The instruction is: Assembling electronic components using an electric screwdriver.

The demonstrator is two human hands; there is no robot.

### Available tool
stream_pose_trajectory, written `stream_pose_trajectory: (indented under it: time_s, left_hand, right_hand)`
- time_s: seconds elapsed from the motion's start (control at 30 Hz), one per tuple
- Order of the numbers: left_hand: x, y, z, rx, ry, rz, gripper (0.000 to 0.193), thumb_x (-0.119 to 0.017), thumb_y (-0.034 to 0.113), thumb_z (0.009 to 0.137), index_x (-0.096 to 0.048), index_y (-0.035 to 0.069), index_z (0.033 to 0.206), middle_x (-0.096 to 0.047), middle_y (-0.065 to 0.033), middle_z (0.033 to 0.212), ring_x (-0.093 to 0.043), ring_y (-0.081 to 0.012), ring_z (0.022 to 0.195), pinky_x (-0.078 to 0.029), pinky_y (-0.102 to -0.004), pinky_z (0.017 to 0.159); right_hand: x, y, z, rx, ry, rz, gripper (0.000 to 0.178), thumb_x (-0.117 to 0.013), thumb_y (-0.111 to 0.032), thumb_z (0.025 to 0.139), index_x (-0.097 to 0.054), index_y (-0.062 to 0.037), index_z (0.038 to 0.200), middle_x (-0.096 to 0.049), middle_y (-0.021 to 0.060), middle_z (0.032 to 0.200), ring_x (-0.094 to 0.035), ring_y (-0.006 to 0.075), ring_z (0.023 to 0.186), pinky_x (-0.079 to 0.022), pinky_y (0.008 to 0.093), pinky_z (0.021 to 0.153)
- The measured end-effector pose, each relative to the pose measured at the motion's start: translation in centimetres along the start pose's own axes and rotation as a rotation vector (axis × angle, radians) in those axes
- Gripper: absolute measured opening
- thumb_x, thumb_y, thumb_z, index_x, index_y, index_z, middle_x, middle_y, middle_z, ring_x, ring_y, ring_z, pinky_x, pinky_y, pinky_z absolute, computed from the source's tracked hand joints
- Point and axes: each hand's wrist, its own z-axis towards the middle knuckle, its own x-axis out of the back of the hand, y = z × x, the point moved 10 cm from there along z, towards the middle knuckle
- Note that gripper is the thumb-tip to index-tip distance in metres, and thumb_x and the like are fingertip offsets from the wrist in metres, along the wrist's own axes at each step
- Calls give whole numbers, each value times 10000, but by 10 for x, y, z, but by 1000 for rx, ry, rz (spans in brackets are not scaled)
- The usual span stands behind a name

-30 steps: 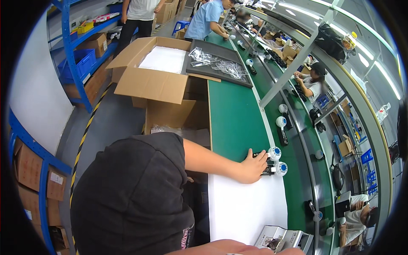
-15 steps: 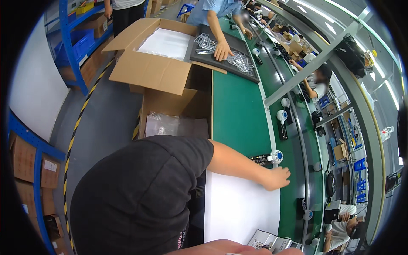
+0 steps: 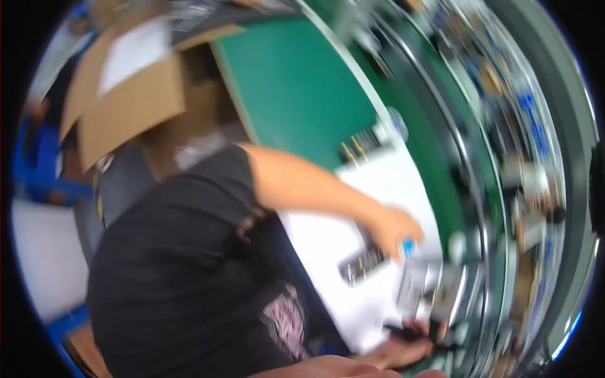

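Over the white sheet (image 3: 321, 246) on the bench, my left hand (image 3: 392, 228) is closed on the round blue end of a black handheld device (image 3: 362, 266). Its dark body with gold-coloured marks sticks out below my fingers, toward the sheet. Lower down, my right hand (image 3: 403, 351) is closed round a dark tool (image 3: 408, 331), too blurred to name. Between the hands, at the sheet's right edge, lies a grey-and-white printed box or tray (image 3: 432, 286). A second black device (image 3: 364, 146) with a white round head lies at the sheet's far edge.
A green bench top (image 3: 283, 82) stretches beyond the sheet. To its right runs a conveyor line with a metal rail (image 3: 457, 138). An open cardboard box (image 3: 132, 116) stands at the far left. The whole picture is smeared by motion.
The view has swung right and down. My left hand has come back from beside the round-headed device and now grips a device over the sheet. My right hand with a dark tool has come into view.
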Motion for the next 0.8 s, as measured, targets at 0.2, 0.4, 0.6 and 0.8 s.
stream_pose_trajectory:
  time_s: [0.2,0.4,0.6,0.8]
  left_hand:
    - [13,32,-5,74,-81,68,691,-835,519,756,-598,30,1183,-664,-204,1100,-663,-408,1013,-527,-471,859]
    - [-15,34,-4,81,-209,108,652,-788,543,805,-588,38,1166,-665,-171,1058,-679,-392,906,-536,-470,775]
    - [-10,29,-7,139,-151,191,648,-745,589,827,-607,21,1107,-686,-191,1001,-685,-405,939,-542,-480,809]
    - [-5,18,-1,118,-91,229,597,-763,547,826,-604,36,1090,-685,-170,985,-688,-393,877,-545,-472,756]
  right_hand:
    - [-41,-66,18,342,-484,430,784,-520,-823,877,-583,-119,1217,-600,85,781,-537,212,619,-471,389,629]
    - [-49,-77,37,560,-179,296,795,-467,-836,895,-584,-118,1215,-608,97,790,-564,235,645,-492,409,662]
    - [-58,-45,49,341,-332,329,822,-425,-829,920,-562,-99,1273,-622,122,818,-579,260,670,-508,422,705]
    - [-99,-46,-4,291,-605,461,845,-414,-816,936,-518,-87,1350,-642,142,863,-583,267,690,-509,437,753]
